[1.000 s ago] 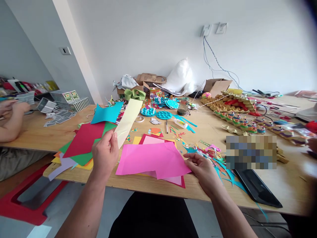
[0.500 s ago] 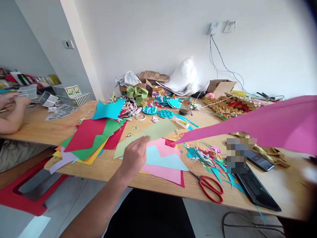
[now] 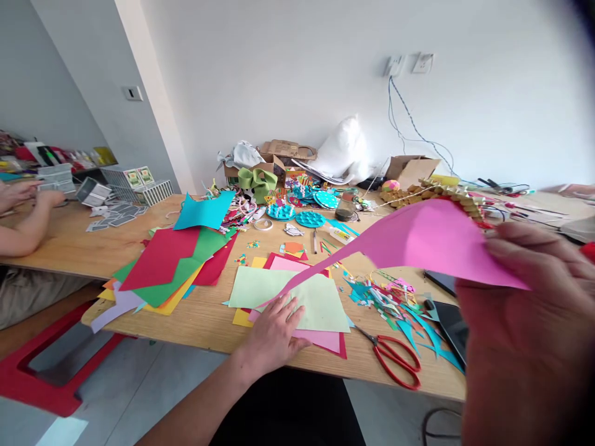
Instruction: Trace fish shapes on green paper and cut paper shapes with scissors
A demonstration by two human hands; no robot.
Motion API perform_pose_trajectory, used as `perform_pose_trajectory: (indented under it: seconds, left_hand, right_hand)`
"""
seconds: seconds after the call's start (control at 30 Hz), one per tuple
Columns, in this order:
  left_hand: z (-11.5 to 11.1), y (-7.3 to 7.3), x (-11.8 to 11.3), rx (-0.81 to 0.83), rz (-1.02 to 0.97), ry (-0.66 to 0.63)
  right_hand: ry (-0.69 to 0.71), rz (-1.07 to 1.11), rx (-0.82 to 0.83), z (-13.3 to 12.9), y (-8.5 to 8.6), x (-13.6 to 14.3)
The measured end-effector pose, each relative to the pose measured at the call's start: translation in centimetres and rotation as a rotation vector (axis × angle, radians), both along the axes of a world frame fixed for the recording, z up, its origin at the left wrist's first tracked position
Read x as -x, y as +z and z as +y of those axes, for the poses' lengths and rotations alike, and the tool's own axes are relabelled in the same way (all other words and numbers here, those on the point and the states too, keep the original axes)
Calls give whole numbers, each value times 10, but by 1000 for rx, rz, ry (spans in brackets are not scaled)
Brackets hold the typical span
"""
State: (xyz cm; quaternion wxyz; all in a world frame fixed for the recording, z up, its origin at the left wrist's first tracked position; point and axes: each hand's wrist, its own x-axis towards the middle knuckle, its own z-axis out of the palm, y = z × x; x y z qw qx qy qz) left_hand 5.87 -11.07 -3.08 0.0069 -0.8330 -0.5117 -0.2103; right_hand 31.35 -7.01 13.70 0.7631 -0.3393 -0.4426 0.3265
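Head view, clock centred on the view, 12 toward the wall.

Holding pink sheet (image 3: 427, 241) in right hand (image 3: 542, 279), at 3 to 4 o'clock; pinching it at its right end, raised above the tabletop (image 3: 199, 322) and close to the lens. From there, sloping down leftward and narrowing to a thin edge beside left hand (image 3: 279, 328).

At 6 o'clock, resting left hand palm down, fingers nearly straight, on light green sheet (image 3: 323, 306). Cannot tell whether pinching the tip of the pink sheet too. Beneath the light green sheet: yellow, crimson and pale pink sheets, edges poking out.

Between 4 and 5 o'clock: red-handled scissors (image 3: 397, 359), lying near the front edge, tip toward the pile. At 4 o'clock: paper scraps (image 3: 390, 294), tangled. Behind right hand: black tray (image 3: 449, 325), partly hidden.

Toward 9 o'clock: fanned red (image 3: 158, 257) and green sheets, with blue sheet (image 3: 204, 210) curling on top. Just off centre toward 3: glue bottle (image 3: 341, 235). Toward 4: pen (image 3: 315, 241).

Far out at 9: another person's hands (image 3: 49, 198), near grey boxes (image 3: 123, 186).
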Motion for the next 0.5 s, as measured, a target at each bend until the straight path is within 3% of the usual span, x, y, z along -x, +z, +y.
perform_pose_trajectory:
  seconds: [0.1, 0.17, 0.33, 0.5]
  left_hand:
    - [-13, 7, 4, 37, -97, -31]
    - [-20, 8, 8, 44, -158, -24]
    - [-33, 4, 25, -45, -237, 139]
    - [-48, -1, 39, -82, -313, 223]
  right_hand:
    - [114, 138, 13, 11, -1, 48]
    - [163, 145, 62, 9, -14, 62]
    - [162, 15, 272, 1, -77, 53]
    - [269, -360, 464, -3, -137, 31]
